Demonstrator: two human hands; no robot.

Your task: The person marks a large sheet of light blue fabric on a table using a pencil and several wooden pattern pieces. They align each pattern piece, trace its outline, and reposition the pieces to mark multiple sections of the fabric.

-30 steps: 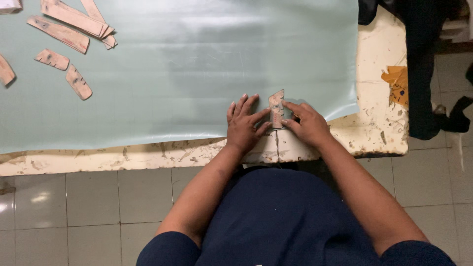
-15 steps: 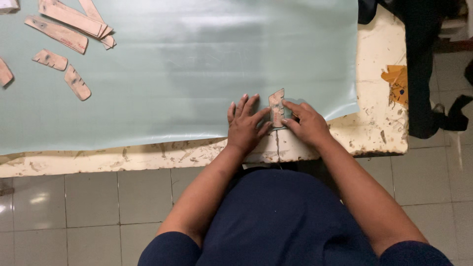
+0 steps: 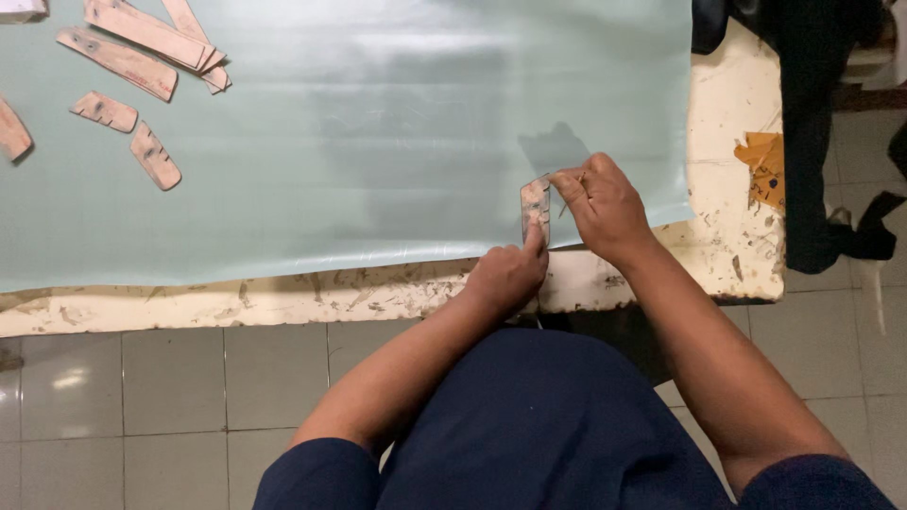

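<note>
A small, worn, pinkish-brown template piece (image 3: 535, 204) lies upright on a pale green sheet (image 3: 378, 161) near the table's front edge. My left hand (image 3: 508, 276) is curled, and its forefinger presses down on the piece's lower end. My right hand (image 3: 605, 203) is closed, its fingertips pinched at the piece's top right corner. A thin dark sliver shows under those fingers; I cannot tell what it is. My dark blue top fills the bottom of the view.
Several more worn template strips (image 3: 142, 42) lie scattered at the sheet's far left. The white table (image 3: 727, 189) is chipped and stained, with an orange scrap (image 3: 761, 165) at its right end. Dark cloth (image 3: 812, 113) hangs to the right. A tiled floor lies below.
My left hand has pulled back from lying flat on the piece to a curled fist with one finger on it. My right hand has shifted up to pinch the top corner.
</note>
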